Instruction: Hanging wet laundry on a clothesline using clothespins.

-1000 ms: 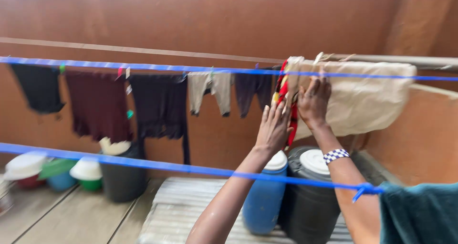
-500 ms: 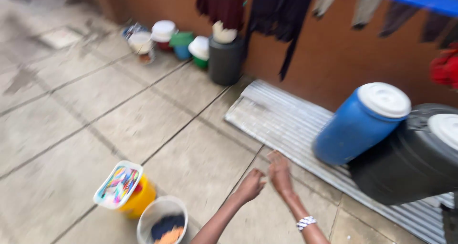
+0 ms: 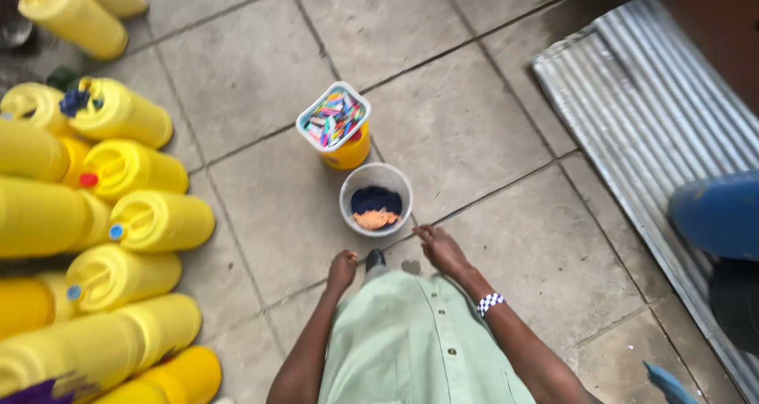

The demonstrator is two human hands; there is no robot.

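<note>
View straight down onto a paved floor [image 3: 269,214] of large grey slabs.

Left hand [image 3: 342,269]: low centre of frame, hanging just left of a dark shoe tip [image 3: 375,258]. Fingers curled loosely inward, holding nothing.

Right hand [image 3: 441,250]: centre of frame, slightly right of the left hand. Fingers part-extended and relaxed, holding nothing; a checkered wristband [image 3: 490,302] sits on the wrist below it.

White bucket [image 3: 376,199]: stands on the floor at centre frame, directly above both hands in the picture. Inside lie dark blue cloth and a smaller orange piece. The rim is near the right fingertips, just up and left of them, not touching. The left fingers are a little farther off, below and left of the bucket. Neither hand is in contact with it.

Yellow tub [image 3: 346,147]: just above the bucket, almost touching its rim. A white tray of multicoloured clothes pegs [image 3: 334,116] rests on top of it, tilted.

Yellow jerrycans [image 3: 118,214]: many, lying packed along the left edge of the frame, well apart from the hands.

Corrugated metal sheet [image 3: 648,119]: flat on the floor, upper right. A blue barrel [image 3: 715,214] cuts in at the right edge.

Pale green garment [image 3: 415,345] fills the bottom centre, between the two forearms.
</note>
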